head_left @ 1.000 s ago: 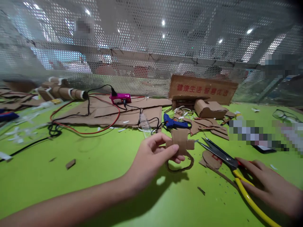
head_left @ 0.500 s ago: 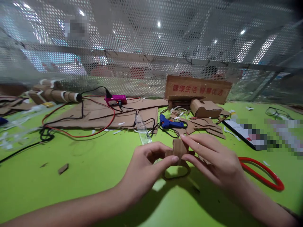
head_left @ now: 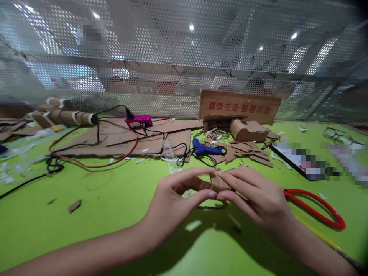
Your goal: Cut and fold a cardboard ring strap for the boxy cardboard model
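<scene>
A small piece of brown cardboard (head_left: 220,183) is held between both hands above the green table. My left hand (head_left: 184,195) grips its left side, thumb in front and fingers behind. On the right side, my right hand (head_left: 253,191) pinches it between thumb and fingers. Much of the piece is hidden by the fingers, and a curved dark edge shows just below it. Beyond the hands lies a blue glue gun (head_left: 207,148) with a black cord. A clear ruler (head_left: 171,156) rests to the left of it.
Red-handled scissors (head_left: 319,209) lie right of my right hand. Behind are cardboard sheets (head_left: 123,147), a magenta power box (head_left: 139,121) with cables, and a cardboard block (head_left: 248,131). A phone-like slab (head_left: 296,161) and glasses (head_left: 339,135) are at right. A mesh panel (head_left: 161,46) closes the back.
The cardboard piece has tipped, so its upright flap now shows lower and the loop beneath is mostly hidden. My left fingers have reached over towards its top. The view has shifted slightly.
</scene>
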Available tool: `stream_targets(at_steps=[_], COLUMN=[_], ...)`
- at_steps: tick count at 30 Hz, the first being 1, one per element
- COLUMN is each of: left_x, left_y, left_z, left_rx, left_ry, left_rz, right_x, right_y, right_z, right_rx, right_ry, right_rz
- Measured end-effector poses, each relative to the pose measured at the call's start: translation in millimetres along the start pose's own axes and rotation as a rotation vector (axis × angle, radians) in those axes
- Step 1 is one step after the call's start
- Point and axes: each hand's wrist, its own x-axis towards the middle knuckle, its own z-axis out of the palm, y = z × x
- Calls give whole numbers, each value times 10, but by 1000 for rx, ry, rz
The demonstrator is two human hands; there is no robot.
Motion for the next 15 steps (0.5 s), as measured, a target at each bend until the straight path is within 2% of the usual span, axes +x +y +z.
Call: stream_targets(at_steps=[4,7,11,15], left_x=[42,106,183,194], left_y=[7,25,-23,-147], left_z=[-75,-151,-218,-222], left_rx=[68,50,-47,-235], left_ry=[-92,-226,-390,-471], left_rz=[69,101,116,31], right_x=[0,28,52,8], right_y=[-10,-19,-44,-85], right_z=[-29,-75,-79,25], right_rx=[158,316,551,914], right_ry=[-11,-53,-145,-128], right_rz=[129,280,443,717])
